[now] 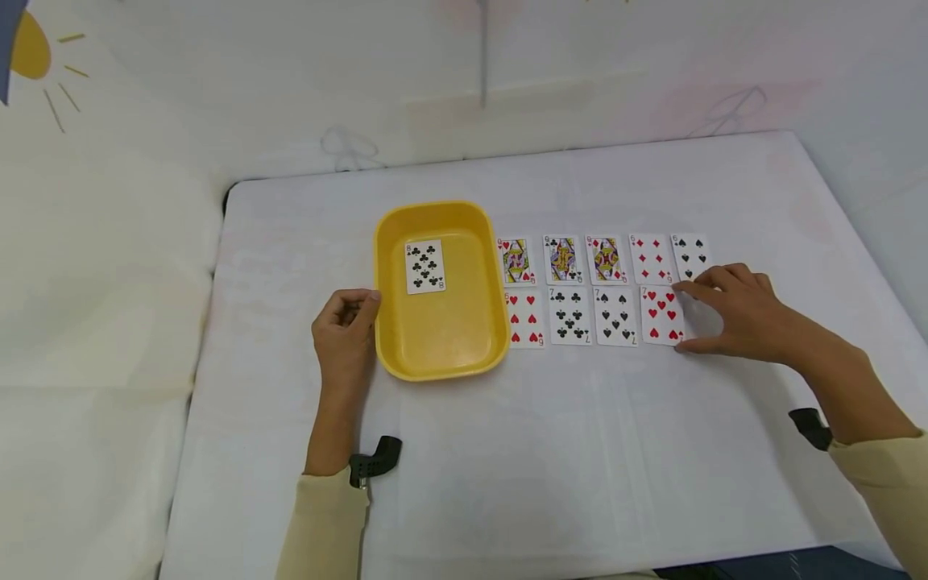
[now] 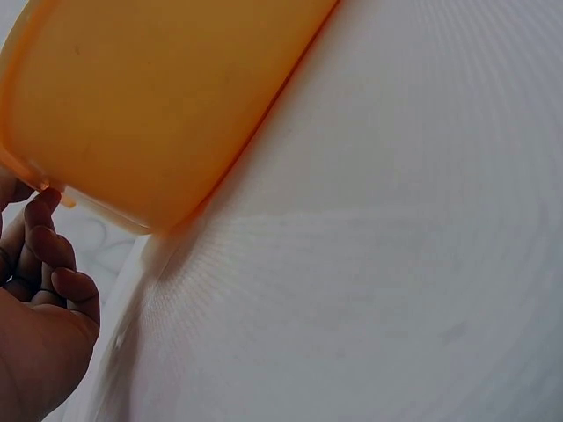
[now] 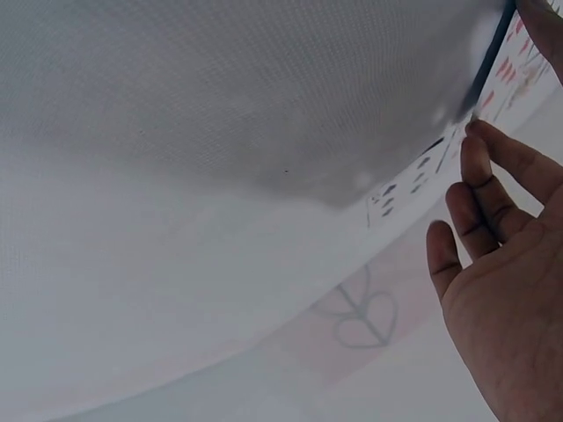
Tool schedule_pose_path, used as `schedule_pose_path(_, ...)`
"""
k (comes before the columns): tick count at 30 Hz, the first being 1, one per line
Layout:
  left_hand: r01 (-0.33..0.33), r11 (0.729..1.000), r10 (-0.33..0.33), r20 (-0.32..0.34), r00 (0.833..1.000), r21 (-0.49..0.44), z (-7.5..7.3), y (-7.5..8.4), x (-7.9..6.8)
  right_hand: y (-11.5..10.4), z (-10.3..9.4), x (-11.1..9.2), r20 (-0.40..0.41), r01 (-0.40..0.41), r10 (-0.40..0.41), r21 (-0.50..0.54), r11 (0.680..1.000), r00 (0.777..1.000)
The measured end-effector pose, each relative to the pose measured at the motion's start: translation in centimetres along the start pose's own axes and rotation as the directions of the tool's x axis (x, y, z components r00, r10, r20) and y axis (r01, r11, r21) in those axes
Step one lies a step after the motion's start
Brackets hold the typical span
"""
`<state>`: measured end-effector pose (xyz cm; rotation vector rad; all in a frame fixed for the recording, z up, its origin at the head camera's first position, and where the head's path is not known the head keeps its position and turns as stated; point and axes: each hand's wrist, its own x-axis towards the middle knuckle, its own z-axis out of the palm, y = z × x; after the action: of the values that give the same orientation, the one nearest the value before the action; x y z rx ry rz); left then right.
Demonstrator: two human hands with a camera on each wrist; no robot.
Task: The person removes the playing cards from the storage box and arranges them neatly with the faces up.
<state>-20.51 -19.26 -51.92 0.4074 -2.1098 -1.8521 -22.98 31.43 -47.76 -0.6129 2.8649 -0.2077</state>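
My left hand (image 1: 346, 326) grips the left rim of a yellow plastic tray (image 1: 442, 334), thumb at the edge and the other fingers curled. In the left wrist view, a fingertip meets the rim of the tray (image 2: 176, 97). An eight of clubs (image 1: 424, 267) lies face up inside the tray. Over at the right, my right hand (image 1: 750, 314) holds a seven of hearts (image 1: 662, 315) between thumb and index finger at its right-hand corners. A six of spades (image 1: 691, 256) lies just behind it, near the fingers.
Two rows of face-up cards run right from the tray: queens such as the queen of clubs (image 1: 562, 259) and a six of diamonds (image 1: 652, 259) behind, a seven of clubs (image 1: 569, 316) and seven of spades (image 1: 615, 317) in front. White cloth covers the table (image 1: 507, 467); walls stand behind.
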Motion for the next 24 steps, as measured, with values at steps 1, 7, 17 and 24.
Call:
schedule_pose_path(1,-0.003,1.000,0.003,0.000,1.000,-0.001,0.0,0.0,0.0,0.0,0.0,0.0,0.005,0.002,-0.002,-0.002,1.000,1.000)
schedule_pose_path(7,-0.010,1.000,0.010,0.004,1.000,-0.003,-0.1,-0.1,0.1,0.1,0.1,0.1,0.032,-0.004,0.004,-0.010,1.000,0.999)
schedule_pose_path(17,-0.013,1.000,0.013,-0.010,1.000,0.003,-0.2,0.3,0.0,-0.6,-0.2,0.6,-0.059,0.012,-0.009,0.047,0.999,0.998)
schedule_pose_path(24,-0.006,1.000,0.006,-0.002,1.000,0.006,0.0,0.3,-0.1,-2.2,-0.8,1.7,-0.168,0.064,-0.052,0.065,0.996,0.984)
